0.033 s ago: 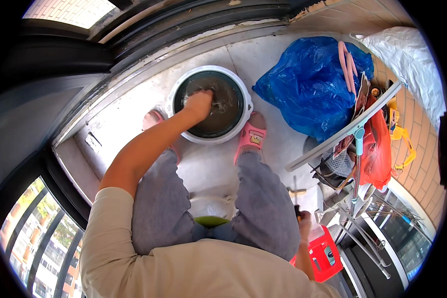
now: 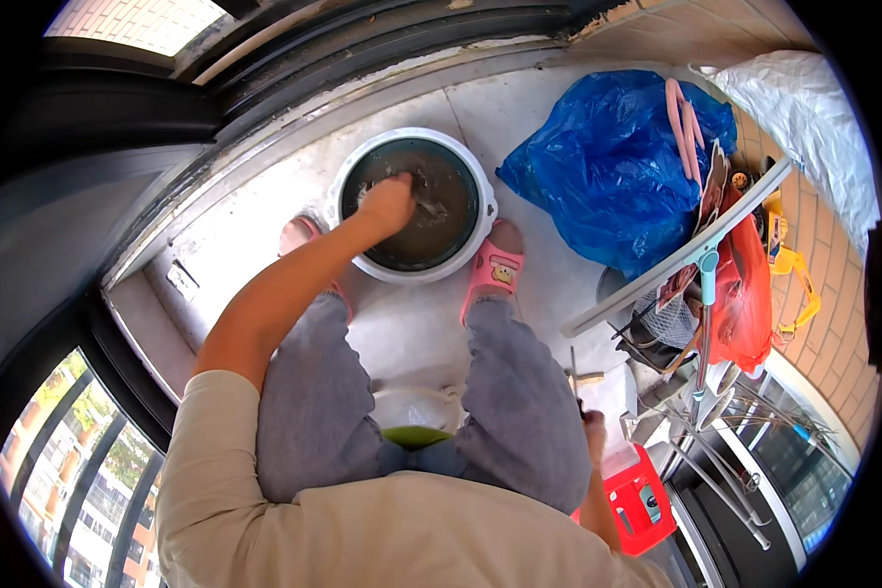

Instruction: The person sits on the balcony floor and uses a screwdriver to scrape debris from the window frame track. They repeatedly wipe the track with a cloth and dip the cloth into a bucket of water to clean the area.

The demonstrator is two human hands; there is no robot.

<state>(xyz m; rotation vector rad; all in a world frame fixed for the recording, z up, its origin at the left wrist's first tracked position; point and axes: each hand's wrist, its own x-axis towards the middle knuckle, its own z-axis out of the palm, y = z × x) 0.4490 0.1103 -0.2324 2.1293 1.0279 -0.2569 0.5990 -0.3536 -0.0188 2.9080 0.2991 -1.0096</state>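
A round white basin (image 2: 488,196) with a dark inside stands on the floor between my feet, holding murky brown water (image 2: 431,230). My left hand (image 2: 389,202) reaches over it, knuckles up and fingers curled at the water's surface. Ripples spread beside the fingertips; whatever they grip, if anything, is hidden. Low at my right side, beside my knee, my right hand (image 2: 595,429) is closed around the dark handle of a thin-shafted tool that looks like a screwdriver (image 2: 574,370). Its shaft points up and away from me.
Pink slippers (image 2: 493,274) are on my feet beside the basin. To the right lie a large blue plastic bag (image 2: 617,167), a squeegee (image 2: 676,257), a red bag (image 2: 740,294) and a yellow toy digger (image 2: 792,269). A red plastic stool (image 2: 640,505) stands by my right arm.
My right hand and the screwdriver have shifted slightly to the left, the shaft tilting a little. My left hand has moved slightly left and up over the water.
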